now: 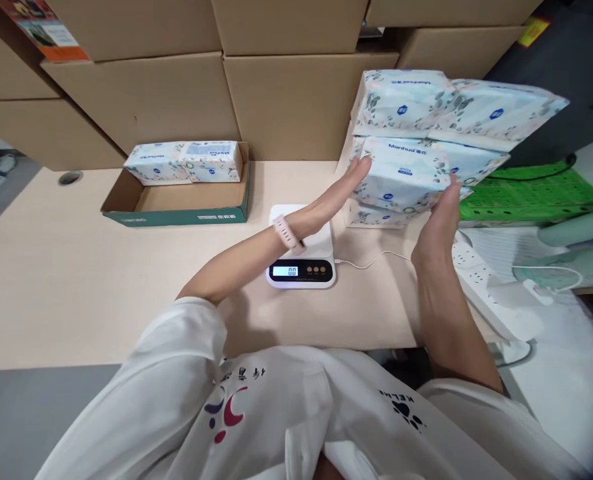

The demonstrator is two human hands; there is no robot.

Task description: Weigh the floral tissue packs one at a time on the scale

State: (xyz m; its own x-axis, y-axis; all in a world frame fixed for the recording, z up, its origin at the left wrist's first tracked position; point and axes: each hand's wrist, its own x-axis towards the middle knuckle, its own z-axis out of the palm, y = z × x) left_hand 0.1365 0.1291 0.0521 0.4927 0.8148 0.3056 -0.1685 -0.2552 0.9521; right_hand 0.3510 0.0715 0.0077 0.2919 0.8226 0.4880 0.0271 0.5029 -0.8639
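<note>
A stack of white, floral-printed tissue packs point(401, 100) stands at the right of the table. On its front side, one tissue pack point(404, 167) sits between my two hands. My left hand point(349, 181), with a pale band on the wrist, presses along the pack's left edge, fingers straight. From the right, my right hand point(439, 223) grips the same pack at its lower right corner; part of its fingers is hidden behind the pack. Beneath my left forearm lies a white digital scale point(301, 277), its lit display reading 0.0 and its plate partly covered from view.
A shallow green-sided cardboard tray point(186, 215) at the left holds two tissue packs point(184, 163). Cardboard boxes point(296, 100) line the table's back. A white cable point(371, 261) runs right from the scale. At the right are a power strip point(496, 293) and a green crate point(531, 193).
</note>
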